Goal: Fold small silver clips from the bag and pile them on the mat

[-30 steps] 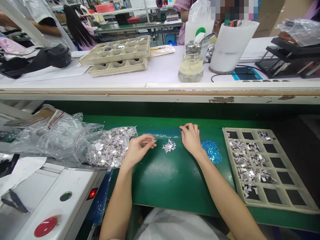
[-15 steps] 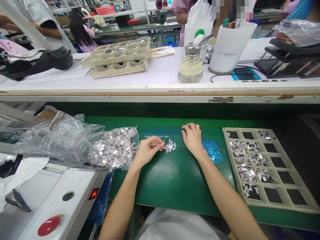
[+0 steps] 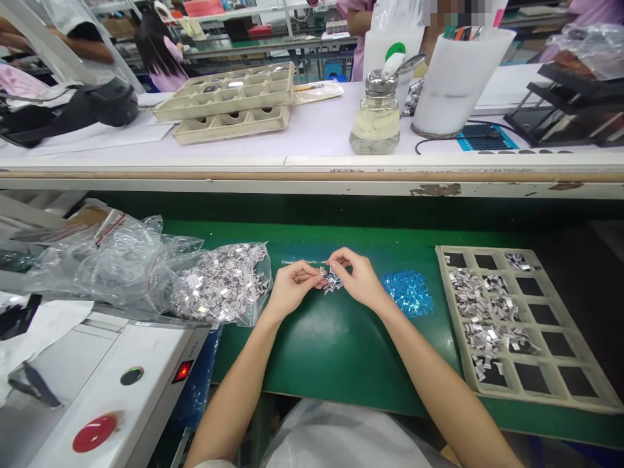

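Shelf-edge print [image 3: 347, 171]: dark, too small to read. Round green sticker [image 3: 395, 49] on white container, marks illegible. Small piece [image 3: 322, 270]: silvery, flat, rectangular, pinched between my left hand's [image 3: 291, 286] thumb and fingertips, above loose pile [image 3: 332, 283] of similar bits on green work surface [image 3: 336, 351]. My right hand [image 3: 359, 279]: thumb and finger drawn close beside left fingertips; can't tell if gripping anything. Clear bag [image 3: 221, 283] of silvery pieces to left; blue bits [image 3: 408, 292], partly filled compartment tray [image 3: 529, 394] to right.
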### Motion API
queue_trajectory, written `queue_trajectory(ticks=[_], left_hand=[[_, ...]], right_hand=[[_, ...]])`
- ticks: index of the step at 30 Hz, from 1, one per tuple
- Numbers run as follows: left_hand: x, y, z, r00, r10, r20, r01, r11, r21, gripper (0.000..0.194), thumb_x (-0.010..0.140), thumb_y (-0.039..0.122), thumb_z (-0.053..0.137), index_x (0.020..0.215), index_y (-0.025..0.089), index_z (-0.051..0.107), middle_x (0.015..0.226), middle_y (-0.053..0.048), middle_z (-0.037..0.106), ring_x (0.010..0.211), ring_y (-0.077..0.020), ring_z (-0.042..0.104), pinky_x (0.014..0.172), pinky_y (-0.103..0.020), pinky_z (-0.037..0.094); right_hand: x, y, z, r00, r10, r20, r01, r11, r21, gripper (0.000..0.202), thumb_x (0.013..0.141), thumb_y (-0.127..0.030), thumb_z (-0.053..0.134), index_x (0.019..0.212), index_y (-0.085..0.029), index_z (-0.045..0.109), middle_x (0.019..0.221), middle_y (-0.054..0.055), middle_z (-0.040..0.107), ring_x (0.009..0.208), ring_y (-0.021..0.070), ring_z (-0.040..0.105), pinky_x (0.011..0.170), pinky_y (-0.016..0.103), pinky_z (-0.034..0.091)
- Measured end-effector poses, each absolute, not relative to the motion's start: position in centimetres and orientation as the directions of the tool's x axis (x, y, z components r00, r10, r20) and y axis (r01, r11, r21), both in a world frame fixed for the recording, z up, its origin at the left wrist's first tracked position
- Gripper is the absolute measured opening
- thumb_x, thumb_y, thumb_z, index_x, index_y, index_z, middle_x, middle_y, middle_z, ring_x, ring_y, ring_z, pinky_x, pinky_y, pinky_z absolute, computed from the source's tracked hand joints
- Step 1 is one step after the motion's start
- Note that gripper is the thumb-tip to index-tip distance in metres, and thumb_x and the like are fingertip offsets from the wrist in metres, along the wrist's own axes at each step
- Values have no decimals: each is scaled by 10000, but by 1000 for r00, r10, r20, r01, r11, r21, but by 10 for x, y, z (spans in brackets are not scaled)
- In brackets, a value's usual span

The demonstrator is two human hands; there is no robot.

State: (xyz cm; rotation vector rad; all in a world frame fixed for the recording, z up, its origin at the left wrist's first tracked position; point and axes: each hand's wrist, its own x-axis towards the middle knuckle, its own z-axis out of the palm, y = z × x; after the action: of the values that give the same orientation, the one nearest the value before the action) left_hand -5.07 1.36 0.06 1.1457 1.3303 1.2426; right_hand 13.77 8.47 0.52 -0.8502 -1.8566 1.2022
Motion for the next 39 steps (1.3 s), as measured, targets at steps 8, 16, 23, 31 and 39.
queue_trajectory(ticks=[8,16,23,31,39], left_hand=[[-48,14,4,-97,994,-47,58,53,997,358,800,485,862,820,184,670,803,-68,779,775,-249,781,771,-403,672],[-50,13,-6,-67,997,-33,8,34,999,275,828,399,859,851,178,697,855,-66,787,805,-233,782,785,-371,660],[-55,12,5,-31,999,-8,190,14,982,215,873,387,795,963,199,741,902,-61,788,819,-232,769,793,-354,634],[-137,-5,31,-335,939,73,793,239,561,229,911,327,611,1021,192,760,975,-84,771,854,-247,707,806,-345,552],[-157,-7,12,-244,949,-200,850,309,428,94,810,203,650,879,211,714,861,-66,761,837,-263,717,740,-316,495]], right_hand=[[133,79,3,-537,819,205,119,314,-942,123,1013,-288,572,987,-220,671,953,16,730,887,173,691,815,291,530],[132,81,0,-541,818,196,122,308,-944,136,975,-231,579,1046,-213,694,981,30,730,879,168,686,818,298,538],[133,84,-4,-579,793,189,93,294,-951,229,904,-195,627,1119,-215,704,947,22,708,848,161,654,794,294,521],[139,86,-15,-601,791,113,338,380,-861,167,872,-104,630,985,-227,618,854,-12,678,853,179,595,745,288,442],[142,89,-18,-493,824,279,486,527,-697,300,909,-135,630,1195,-226,625,1188,91,645,1123,280,567,969,420,490]])
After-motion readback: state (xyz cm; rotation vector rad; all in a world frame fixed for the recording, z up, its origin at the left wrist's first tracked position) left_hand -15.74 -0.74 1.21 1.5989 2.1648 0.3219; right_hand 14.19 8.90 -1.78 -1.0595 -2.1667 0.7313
